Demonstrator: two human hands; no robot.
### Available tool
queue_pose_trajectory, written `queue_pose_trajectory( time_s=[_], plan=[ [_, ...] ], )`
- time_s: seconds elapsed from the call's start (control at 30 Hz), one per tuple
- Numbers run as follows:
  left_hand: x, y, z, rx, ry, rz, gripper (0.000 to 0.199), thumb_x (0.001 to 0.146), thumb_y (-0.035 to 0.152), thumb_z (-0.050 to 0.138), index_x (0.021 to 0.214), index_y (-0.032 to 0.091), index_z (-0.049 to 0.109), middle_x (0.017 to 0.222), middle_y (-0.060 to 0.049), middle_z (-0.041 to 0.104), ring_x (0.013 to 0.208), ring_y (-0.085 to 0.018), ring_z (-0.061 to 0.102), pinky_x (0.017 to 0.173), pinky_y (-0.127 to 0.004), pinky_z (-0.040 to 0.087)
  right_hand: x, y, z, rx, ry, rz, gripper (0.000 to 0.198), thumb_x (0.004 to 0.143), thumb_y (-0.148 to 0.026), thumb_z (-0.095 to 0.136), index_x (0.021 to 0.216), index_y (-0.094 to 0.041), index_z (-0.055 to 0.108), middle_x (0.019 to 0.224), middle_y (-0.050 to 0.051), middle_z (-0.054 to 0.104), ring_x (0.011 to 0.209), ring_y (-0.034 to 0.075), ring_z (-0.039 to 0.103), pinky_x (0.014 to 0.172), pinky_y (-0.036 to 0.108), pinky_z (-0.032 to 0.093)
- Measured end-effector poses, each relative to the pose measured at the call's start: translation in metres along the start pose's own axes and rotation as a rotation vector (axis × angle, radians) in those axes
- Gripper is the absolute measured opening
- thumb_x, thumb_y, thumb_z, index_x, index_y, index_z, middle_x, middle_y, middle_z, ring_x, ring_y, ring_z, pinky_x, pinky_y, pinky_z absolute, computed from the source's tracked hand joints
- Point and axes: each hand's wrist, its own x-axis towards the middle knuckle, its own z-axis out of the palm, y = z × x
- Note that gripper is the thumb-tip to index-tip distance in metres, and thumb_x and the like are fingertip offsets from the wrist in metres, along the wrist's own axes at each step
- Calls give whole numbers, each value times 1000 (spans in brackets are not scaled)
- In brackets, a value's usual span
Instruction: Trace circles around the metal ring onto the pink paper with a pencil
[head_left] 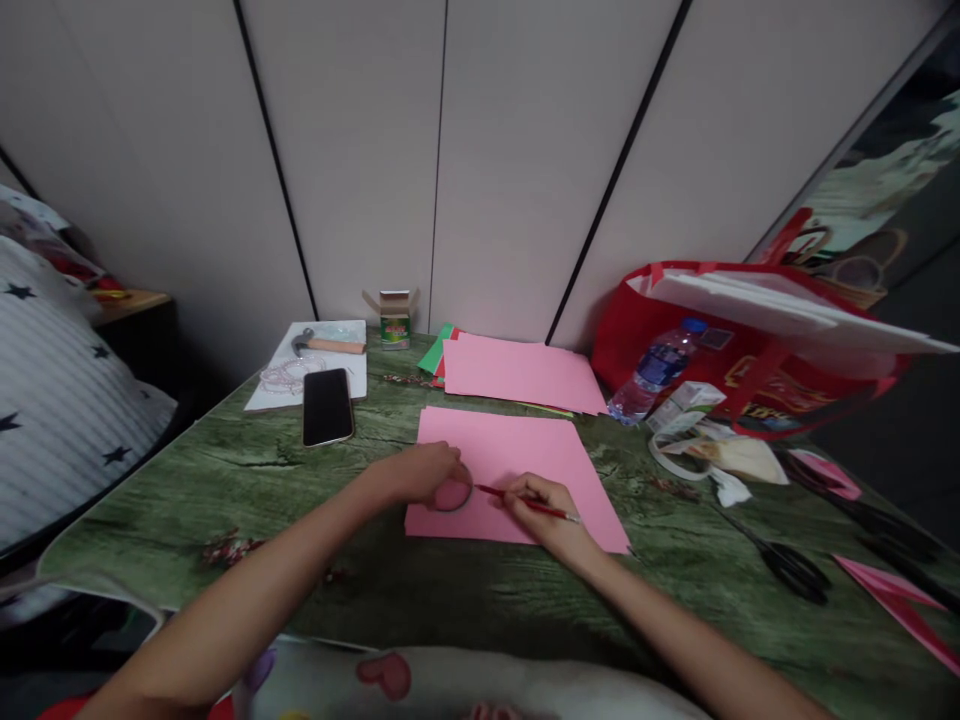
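Here, right fingers (517,492) hold a red pencil (549,510) (slim, pale-ended), left fingers (452,468) a round, dark-rimmed piece (466,500).

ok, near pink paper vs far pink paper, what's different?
The near pink paper lies under the left hand and right hand; the far pink paper has no hand over it. A green sheet pokes out left of the far pink paper; the near pink paper shows only pink. The far pink paper lies nearer the wall. Both rest on the table.
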Motion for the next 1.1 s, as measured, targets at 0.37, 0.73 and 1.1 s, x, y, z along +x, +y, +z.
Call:
queue_pose_trajectory(
  time_s=[0.37, 0.73, 1.1],
  plan=[
    [7, -6, -4, 147, -58, 24, 59, 62, 24, 79, 117, 30, 59, 107, -6, 54, 97, -24, 53, 68, -26, 42, -20, -42, 15, -401, -288, -301, 13, 81, -18, 52, 91, -20, 60, 78, 2, 68, 68, 14, 63, 60, 23, 47],
    [22, -6, -11, 174, -96, 18, 55, 60, 23, 78, 112, 32, 60, 104, -5, 54, 95, -26, 54, 71, -29, 44, -15, -48, 74, -1226, -427, -858, 27, 93, -17, 38, 111, -5, 55, 93, 19, 64, 78, 22, 62, 53, 29, 47],
    [21, 5, -19, 241, -143, 14, 50, 64, 24, 77, 110, 29, 58, 106, -7, 52, 99, -27, 54, 71, -32, 45, -2, -47, 104, -1460, -409, -946, 29, 84, -8, 43, 106, 3, 58, 102, 26, 63, 81, 29, 63, 63, 38, 52]
  ],
)
